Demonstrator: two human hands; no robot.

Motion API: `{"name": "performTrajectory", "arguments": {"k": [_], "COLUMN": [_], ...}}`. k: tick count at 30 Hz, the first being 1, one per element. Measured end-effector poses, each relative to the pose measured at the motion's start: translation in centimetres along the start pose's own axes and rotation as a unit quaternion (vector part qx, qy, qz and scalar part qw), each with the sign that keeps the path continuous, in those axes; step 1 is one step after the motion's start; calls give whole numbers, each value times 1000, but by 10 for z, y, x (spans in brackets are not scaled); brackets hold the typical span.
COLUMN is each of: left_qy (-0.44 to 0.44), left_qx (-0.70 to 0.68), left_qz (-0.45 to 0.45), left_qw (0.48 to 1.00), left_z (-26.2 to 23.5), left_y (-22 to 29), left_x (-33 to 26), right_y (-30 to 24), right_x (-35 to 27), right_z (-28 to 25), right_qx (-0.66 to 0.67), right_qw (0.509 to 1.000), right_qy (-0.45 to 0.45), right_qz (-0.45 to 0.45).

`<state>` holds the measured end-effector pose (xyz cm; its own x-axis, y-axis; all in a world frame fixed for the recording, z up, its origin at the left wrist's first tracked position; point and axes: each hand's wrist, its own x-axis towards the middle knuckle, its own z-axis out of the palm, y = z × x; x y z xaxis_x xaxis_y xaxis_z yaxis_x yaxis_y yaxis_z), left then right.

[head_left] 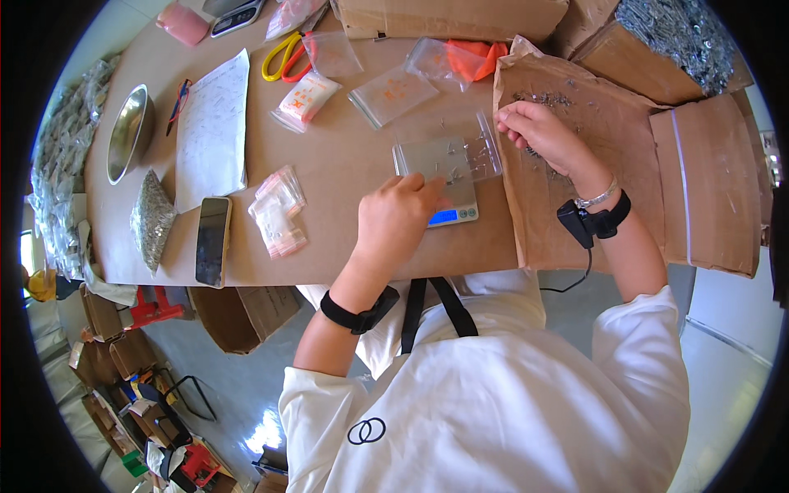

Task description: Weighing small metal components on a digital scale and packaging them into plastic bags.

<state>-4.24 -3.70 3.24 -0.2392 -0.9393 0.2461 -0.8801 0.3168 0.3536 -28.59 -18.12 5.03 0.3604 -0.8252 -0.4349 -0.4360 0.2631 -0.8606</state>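
Note:
My left hand (396, 215) is over the left front of a small silver digital scale (470, 197) with a lit blue display. Its fingers are curled together, and what they hold, if anything, is hidden. Small metal screws (451, 149) lie scattered on the scale, and a clear plastic cover (490, 141) stands along its right side. My right hand (542, 135) hovers over the left part of an open cardboard box (612, 115), near a loose pile of small dark screws (552, 99). Thumb and fingertips are pinched there; anything between them is too small to make out.
Behind the scale lie clear zip bags (393, 96) and a filled white packet (307, 100). Scissors (288, 59), a paper sheet (214, 131), a steel bowl (130, 134), a phone (213, 242) and small bags (278, 214) are leftward. A carton of metal parts (682, 41) stands back right.

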Motion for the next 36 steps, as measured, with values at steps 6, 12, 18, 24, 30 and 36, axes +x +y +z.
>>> {"name": "performTrajectory", "arguments": {"k": [6,12,18,24,30,36], "left_qy": [9,53,78,83,120,128], "left_qx": [35,-51,-195,-149,-202,-245], "left_qz": [-3,-49,-187,-243,-316,-310], "left_qw": [999,996,960,955,919,910], "left_z": [0,-29,-50,-63,-52,-37], "left_y": [-4,4,-13,-19,-19,-24], "left_x": [-12,-24,-77,-110,-108,-93], "right_y": [-13,-38,-43,-33,19,14], "right_x": [-10,-32,-36,-30,-15,-23], "right_z": [9,37,41,-4,-42,0], "right_qx": [24,18,11,-30,-287,-278], "right_qw": [992,984,983,992,943,939], "right_qy": [-61,-139,-130,-77,56,83], "right_qz": [-105,-114,-128,-96,-160,-187]}}
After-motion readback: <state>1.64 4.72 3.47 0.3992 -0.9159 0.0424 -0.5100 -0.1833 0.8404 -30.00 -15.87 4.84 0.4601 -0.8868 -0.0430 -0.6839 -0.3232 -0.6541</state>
